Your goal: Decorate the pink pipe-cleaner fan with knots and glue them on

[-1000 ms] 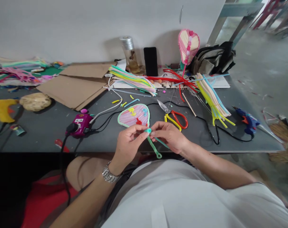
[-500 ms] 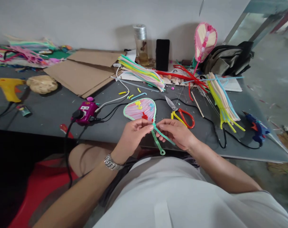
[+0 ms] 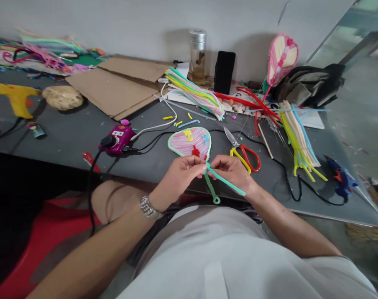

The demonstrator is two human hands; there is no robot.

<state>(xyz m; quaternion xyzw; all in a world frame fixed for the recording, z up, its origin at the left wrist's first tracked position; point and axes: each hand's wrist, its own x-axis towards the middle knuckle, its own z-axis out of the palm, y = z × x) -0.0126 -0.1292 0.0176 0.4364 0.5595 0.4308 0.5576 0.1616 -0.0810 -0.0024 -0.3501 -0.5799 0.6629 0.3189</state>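
A fan-shaped pink piece (image 3: 189, 143) with a mint green rim, small yellow, blue and red flowers and a green looped handle (image 3: 212, 191) lies at the table's front edge. My left hand (image 3: 184, 172) pinches it where rim and handle meet. From that joint a loose green pipe cleaner (image 3: 228, 183) slants down to the right, over the fingers of my right hand (image 3: 228, 169). Those fingers are bent close against the joint; their tips are partly hidden. Red-handled scissors (image 3: 246, 153) lie just beyond my right hand, with a yellow bent strip (image 3: 241, 161) beside them.
Bundles of pipe cleaners (image 3: 195, 93) (image 3: 301, 137), a blue glue gun (image 3: 341, 176) and its black cable lie around the work. Further left are a purple power socket (image 3: 116, 140), cardboard (image 3: 114, 89) and a yellow glue gun (image 3: 16, 97). Behind stand a bottle (image 3: 198, 58) and a phone (image 3: 224, 72).
The view has shifted, so most things appear further right. The loose green pipe cleaner now lies over my right hand's fingers, with its free end further out; those fingers have curled in more.
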